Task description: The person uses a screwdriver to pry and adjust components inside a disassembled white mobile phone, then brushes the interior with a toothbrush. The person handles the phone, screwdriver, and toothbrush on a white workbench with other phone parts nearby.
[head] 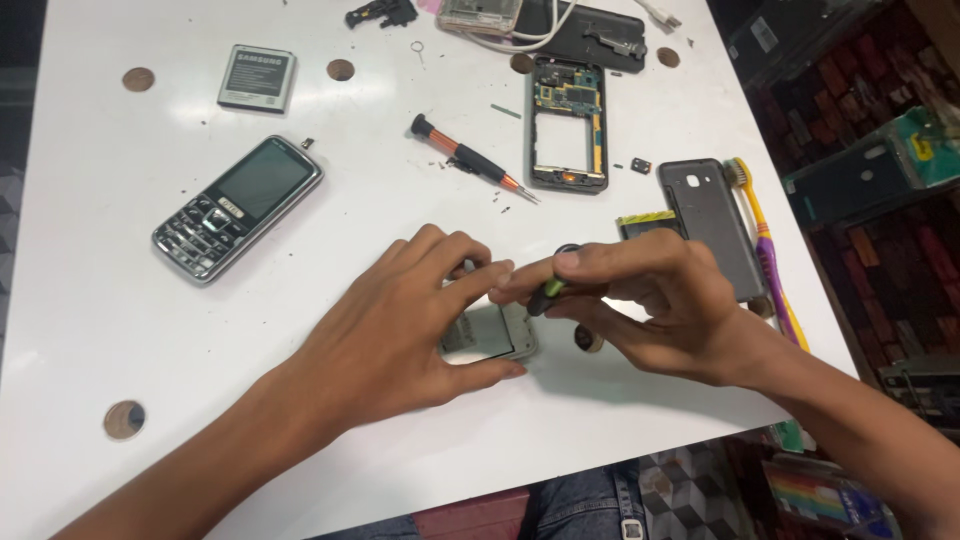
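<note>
My left hand (400,325) lies over a small silver phone body (497,335) on the white table (120,290), with fingers and thumb clamped around its edges. My right hand (650,300) grips a small screwdriver with a green and black handle (548,290), its tip pointed down at the phone body. Most of that phone body is hidden under my left hand.
A keypad phone (237,207) lies at the left with a grey battery (257,78) behind it. An orange-and-black screwdriver (470,158), a stripped phone frame (568,125), a dark back cover (715,225), a toothbrush (765,245) and tiny loose screws lie beyond my hands.
</note>
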